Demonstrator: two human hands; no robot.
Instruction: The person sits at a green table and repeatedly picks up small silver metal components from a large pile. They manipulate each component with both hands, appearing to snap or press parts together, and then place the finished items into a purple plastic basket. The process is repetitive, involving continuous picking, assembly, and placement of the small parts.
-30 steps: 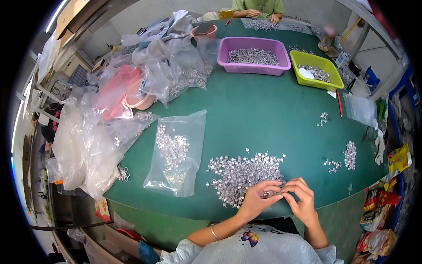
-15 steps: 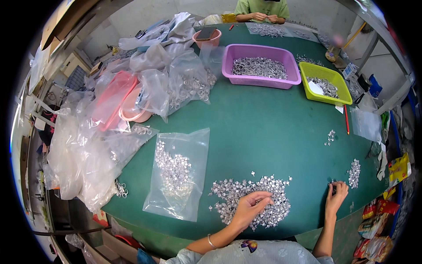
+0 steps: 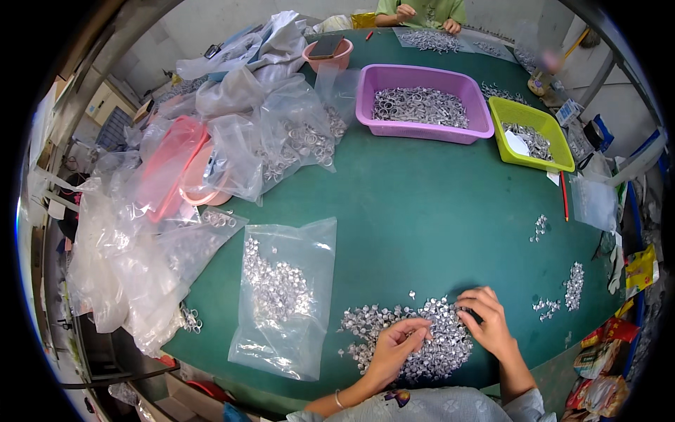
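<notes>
A loose heap of small silvery metal pieces (image 3: 376, 320) is spread on the green table (image 3: 415, 204) in front of me. Over its middle is my left hand (image 3: 399, 346), thumb and fingers pinched together; whatever they hold is too small to make out. My right hand (image 3: 489, 323) reaches to the heap's right edge, fingers curved, with thumb and forefinger apart. Left of the heap lies a clear plastic bag (image 3: 281, 344) with more of the same pieces inside. Off to the right sit a small cluster of pieces (image 3: 546, 308) and a denser little pile (image 3: 574, 287).
A purple basket (image 3: 429, 131) and a yellow-green basket (image 3: 541, 163), both with metal parts, stand farther back. Plastic bags (image 3: 133, 260) crowd the left side, around a pink tub (image 3: 204, 193). A red pencil (image 3: 564, 197) lies right. Across the table another person's hands (image 3: 450, 27) work.
My right hand has moved left from the small cluster at the right to the main heap. My left hand stays over the heap. The other person's hands have moved apart.
</notes>
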